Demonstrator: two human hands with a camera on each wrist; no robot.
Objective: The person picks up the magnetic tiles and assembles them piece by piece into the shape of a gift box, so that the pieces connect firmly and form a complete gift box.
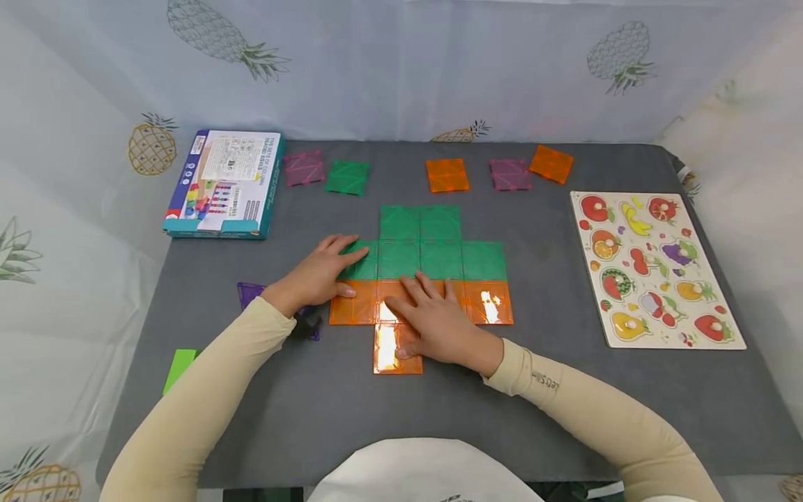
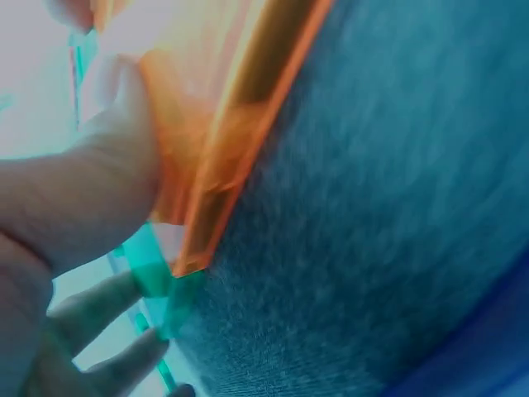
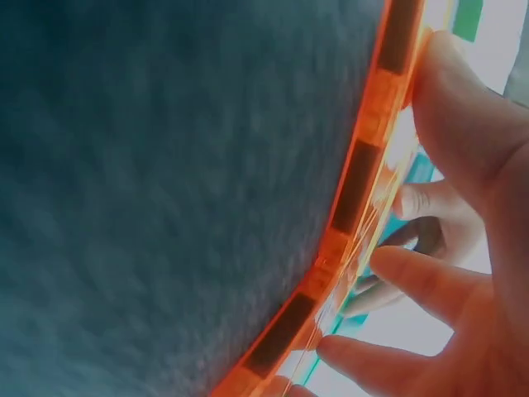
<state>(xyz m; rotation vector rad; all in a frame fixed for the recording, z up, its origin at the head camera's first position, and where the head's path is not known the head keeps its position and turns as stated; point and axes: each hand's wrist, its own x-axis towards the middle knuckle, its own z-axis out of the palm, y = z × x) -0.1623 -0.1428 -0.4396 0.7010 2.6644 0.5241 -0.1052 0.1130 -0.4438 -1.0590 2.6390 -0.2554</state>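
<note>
Flat translucent square tiles lie edge to edge mid-table: several green tiles [image 1: 483, 261] at the far side, a row of orange tiles [image 1: 489, 307] nearer, and one orange tile [image 1: 384, 359] jutting toward the person. My left hand [image 1: 316, 274] rests at the left end, fingers on the outer green tile and thumb on the orange one below. In the left wrist view the thumb touches an orange tile [image 2: 207, 157]. My right hand [image 1: 442, 322] lies spread over the middle orange tiles, its thumb on the jutting one. The right wrist view shows orange tile edges [image 3: 357, 186] beside its fingertips.
Loose purple [image 1: 510, 174], green [image 1: 347, 178] and orange tiles [image 1: 447, 175] line the back. A boxed set [image 1: 241, 178] stands back left, a fruit puzzle board [image 1: 659, 272] right. Purple pieces [image 1: 249, 293] and a light green piece [image 1: 179, 368] lie near the left arm.
</note>
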